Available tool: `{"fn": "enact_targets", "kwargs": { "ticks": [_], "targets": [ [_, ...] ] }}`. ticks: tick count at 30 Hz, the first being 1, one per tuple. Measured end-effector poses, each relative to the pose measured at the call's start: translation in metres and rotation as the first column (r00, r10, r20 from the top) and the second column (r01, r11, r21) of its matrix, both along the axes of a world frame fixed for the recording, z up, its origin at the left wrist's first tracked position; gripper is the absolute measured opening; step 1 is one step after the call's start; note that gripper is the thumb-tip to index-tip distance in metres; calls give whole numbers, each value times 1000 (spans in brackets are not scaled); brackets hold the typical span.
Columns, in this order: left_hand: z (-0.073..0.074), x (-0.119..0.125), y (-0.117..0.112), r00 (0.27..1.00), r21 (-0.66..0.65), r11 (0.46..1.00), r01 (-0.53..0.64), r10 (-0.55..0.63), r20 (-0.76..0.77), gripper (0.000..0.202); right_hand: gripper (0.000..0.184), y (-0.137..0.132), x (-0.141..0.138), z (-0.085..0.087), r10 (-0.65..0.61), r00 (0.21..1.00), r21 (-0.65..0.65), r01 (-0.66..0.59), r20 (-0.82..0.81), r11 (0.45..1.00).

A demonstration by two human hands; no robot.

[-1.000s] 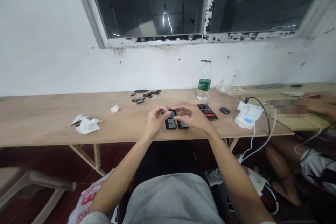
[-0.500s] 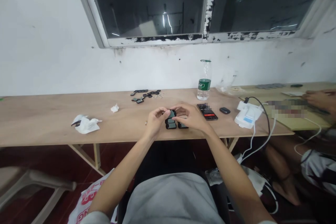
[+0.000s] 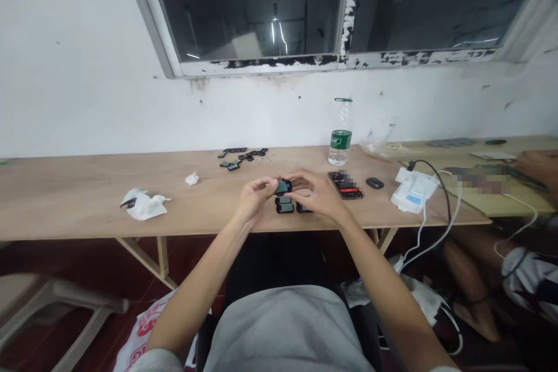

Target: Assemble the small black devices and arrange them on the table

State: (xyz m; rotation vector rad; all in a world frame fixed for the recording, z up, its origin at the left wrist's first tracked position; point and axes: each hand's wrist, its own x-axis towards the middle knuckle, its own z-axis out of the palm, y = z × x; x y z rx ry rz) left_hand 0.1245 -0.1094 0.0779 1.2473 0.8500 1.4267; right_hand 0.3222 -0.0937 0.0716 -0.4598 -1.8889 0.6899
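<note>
Between my two hands is a small black-framed piece with a grey-green flat face [image 3: 283, 187], held just above the wooden table. My left hand [image 3: 258, 195] pinches its left side, thumb on top. At its right edge, the fingers of my right hand [image 3: 311, 189] close on it. Directly below lie similar black-framed pieces [image 3: 285, 207] in a short column, and another such piece [image 3: 303, 208] sits partly under my right hand. Farther back is a scattered group of like black pieces [image 3: 238, 160], with tiny pale bits [image 3: 264, 158] beside them.
Right of my hands lie a phone [image 3: 346, 185] and a small black case [image 3: 375, 183]; a water bottle [image 3: 340, 139] stands behind. A white box with cables [image 3: 412, 190] is farther right, near another person's hand [image 3: 536, 165]. Crumpled tissues [image 3: 146, 204] lie left.
The held piece has tilted and shifted slightly left, away from the column, uncovering more of the pieces below. Both hands keep hold of it.
</note>
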Motion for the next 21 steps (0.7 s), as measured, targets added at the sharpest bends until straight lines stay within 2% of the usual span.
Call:
{"fn": "enact_targets", "kwargs": {
  "ticks": [7, 16, 21],
  "targets": [
    [-3, 4, 1, 1000, -3, 1000, 5, -5, 2, 42, 35, -5, -2, 2, 10, 999, 43, -11, 30, 999],
    [-13, 8, 6, 1000, 58, 998, -12, 11, 17, 42, 36, -4, -4, 1, 10, 1000, 28, -11, 29, 1000],
    [-12, 10, 4, 995, 103, 991, -85, 89, -36, 47, 39, -4, -3, 2, 11, 999, 2, -11, 30, 1000]
  ]
}}
